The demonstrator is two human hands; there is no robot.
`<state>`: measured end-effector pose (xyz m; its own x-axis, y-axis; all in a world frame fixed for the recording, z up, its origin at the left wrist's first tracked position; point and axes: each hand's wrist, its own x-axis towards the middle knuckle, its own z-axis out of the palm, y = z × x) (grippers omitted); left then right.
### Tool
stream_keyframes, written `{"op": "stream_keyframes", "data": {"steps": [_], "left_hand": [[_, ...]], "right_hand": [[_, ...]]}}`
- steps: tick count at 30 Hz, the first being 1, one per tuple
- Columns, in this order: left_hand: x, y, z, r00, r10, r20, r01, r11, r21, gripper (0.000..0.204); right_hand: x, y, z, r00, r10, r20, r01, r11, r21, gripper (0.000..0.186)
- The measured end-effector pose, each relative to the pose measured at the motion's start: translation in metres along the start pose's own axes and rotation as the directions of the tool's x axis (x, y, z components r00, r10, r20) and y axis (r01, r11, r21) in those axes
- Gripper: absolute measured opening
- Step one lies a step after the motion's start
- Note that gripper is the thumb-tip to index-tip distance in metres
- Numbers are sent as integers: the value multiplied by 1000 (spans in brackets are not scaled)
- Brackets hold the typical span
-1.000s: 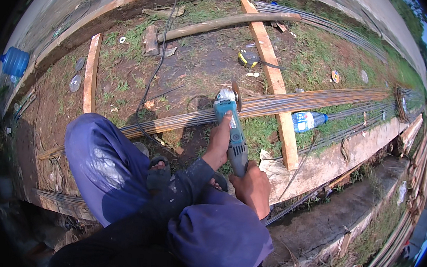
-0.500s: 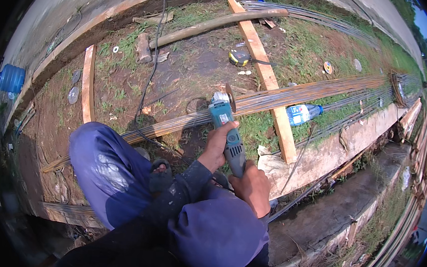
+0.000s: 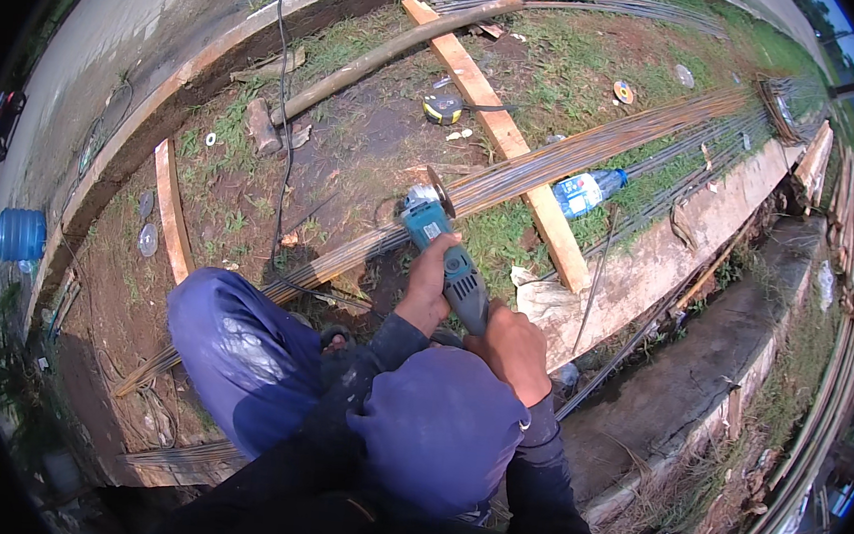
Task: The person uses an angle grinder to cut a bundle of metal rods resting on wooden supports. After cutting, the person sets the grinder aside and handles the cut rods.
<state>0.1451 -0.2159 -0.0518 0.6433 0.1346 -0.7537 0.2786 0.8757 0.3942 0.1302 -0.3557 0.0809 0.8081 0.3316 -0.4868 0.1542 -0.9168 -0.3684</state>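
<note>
My left hand (image 3: 426,285) is closed around the front body of a teal and grey angle grinder (image 3: 430,227), and my right hand (image 3: 516,349) grips its rear handle. The grinder's cutting disc (image 3: 439,190) stands on edge at a long bundle of rusty steel bars (image 3: 612,146); I cannot tell whether it touches them. The bundle lies over a pale timber (image 3: 559,247) that runs away from me. Both my knees, in blue trousers, frame my forearms.
Grassy ground holds a tape measure (image 3: 442,110), a wooden pole (image 3: 393,56), a blue-labelled bottle (image 3: 583,191), another timber (image 3: 171,207) and a black cord (image 3: 284,165). A water jug (image 3: 20,235) lies far left. A concrete channel (image 3: 703,329) runs along the right.
The view has tilted, so the surroundings sit higher at the right and lower at the left. Both hands keep hold of the grinder, which remains at the bar bundle.
</note>
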Motion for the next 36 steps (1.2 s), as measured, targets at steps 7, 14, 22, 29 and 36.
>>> {"op": "stream_keyframes", "data": {"steps": [7,14,22,29,36], "left_hand": [[6,6,1,999,28,28,-28,1000,-5,25],[9,7,1,1000,-4,8,4,1000,10,28],[13,6,-1,999,41,-4,-41,999,-2,29],[8,8,5,999,34,-8,-34,999,21,29],[20,10,-4,999,36,-9,-36,999,16,26]], "right_hand": [[5,-3,2,996,-14,-86,16,1000,24,28],[9,-4,0,1000,22,-9,-23,1000,-9,43],[10,-7,-3,999,38,26,-38,999,22,43],[10,1,5,999,-21,-51,22,1000,22,29],[8,-7,0,996,-24,-83,29,997,70,24]]}}
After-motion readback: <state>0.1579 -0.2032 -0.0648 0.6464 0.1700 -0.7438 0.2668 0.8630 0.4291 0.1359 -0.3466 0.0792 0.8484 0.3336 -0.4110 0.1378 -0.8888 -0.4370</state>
